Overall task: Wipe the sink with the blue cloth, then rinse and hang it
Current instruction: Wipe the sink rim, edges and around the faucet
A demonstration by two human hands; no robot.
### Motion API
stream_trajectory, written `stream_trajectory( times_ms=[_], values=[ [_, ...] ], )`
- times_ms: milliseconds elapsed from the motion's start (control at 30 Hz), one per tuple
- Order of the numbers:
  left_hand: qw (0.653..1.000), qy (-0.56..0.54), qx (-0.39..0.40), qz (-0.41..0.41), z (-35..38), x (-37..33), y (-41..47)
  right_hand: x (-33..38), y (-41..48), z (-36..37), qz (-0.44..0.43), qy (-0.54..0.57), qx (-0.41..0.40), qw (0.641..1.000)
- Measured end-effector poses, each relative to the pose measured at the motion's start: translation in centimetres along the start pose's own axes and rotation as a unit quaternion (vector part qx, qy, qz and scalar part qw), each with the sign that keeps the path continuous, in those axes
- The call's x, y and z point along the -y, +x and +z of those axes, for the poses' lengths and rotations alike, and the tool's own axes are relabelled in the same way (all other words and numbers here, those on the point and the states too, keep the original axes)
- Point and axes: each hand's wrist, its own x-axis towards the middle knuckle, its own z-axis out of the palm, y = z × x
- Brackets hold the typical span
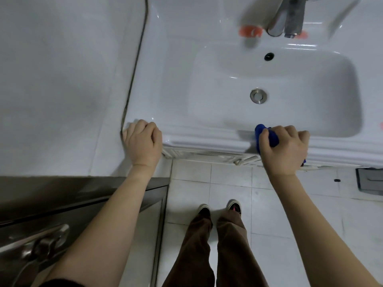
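A white ceramic sink (178, 83) fills the upper right, with a metal drain plug (258, 96) in the basin's middle and a dark overflow hole (269, 56) behind it. My right hand (285, 149) presses a bunched blue cloth (262, 136) onto the sink's front rim; most of the cloth is hidden under the fingers. My left hand (143, 141) rests curled on the sink's front left corner, holding nothing that I can see. A chrome tap (287, 17) hangs blurred over the back of the basin.
A white tiled wall (62, 79) adjoins the sink on the left. Below it is a steel door frame with a lever handle (43, 243). My legs and shoes (219, 210) stand on pale floor tiles. An orange item (249, 31) lies by the tap.
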Motion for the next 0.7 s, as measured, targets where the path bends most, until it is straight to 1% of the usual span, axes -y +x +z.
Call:
stream_trajectory(
  times_ms=[100,167,233,267,333,400,500,567,633,700],
  values=[
    [1.000,0.006,0.009,0.007,0.1,0.1,0.0,5.8,-1.6,2.5,-0.047,0.017,-0.008,0.999],
    [1.000,0.009,0.015,0.006,0.1,0.2,-0.1,9.7,-2.4,3.8,-0.070,0.038,0.004,0.997],
    [1.000,0.006,0.013,0.007,0.1,0.5,0.0,11.6,-3.0,4.4,-0.075,0.053,0.032,0.995],
    [1.000,0.005,0.010,0.010,0.0,0.5,0.0,11.4,-3.0,4.3,-0.083,0.060,0.046,0.994],
    [1.000,-0.003,0.005,0.015,-0.1,0.5,-0.1,8.9,-2.5,3.5,-0.097,0.061,0.056,0.992],
    [1.000,-0.014,0.006,0.015,-0.2,0.4,-0.1,5.0,-1.3,2.0,-0.089,0.048,0.047,0.994],
    [1.000,-0.016,0.005,0.008,-0.2,0.3,-0.3,-1.1,0.5,-0.4,-0.044,0.017,0.022,0.999],
    [1.000,-0.016,0.001,0.012,-0.2,0.4,-0.2,-4.0,1.3,-1.6,-0.010,0.009,0.016,1.000],
    [1.000,-0.016,-0.006,0.017,-0.2,0.4,-0.2,-5.1,1.6,-2.3,0.020,0.009,0.014,1.000],
    [1.000,-0.012,-0.016,0.018,-0.1,0.3,-0.2,-4.2,1.5,-1.9,0.044,0.008,0.003,0.999]
  ],
)
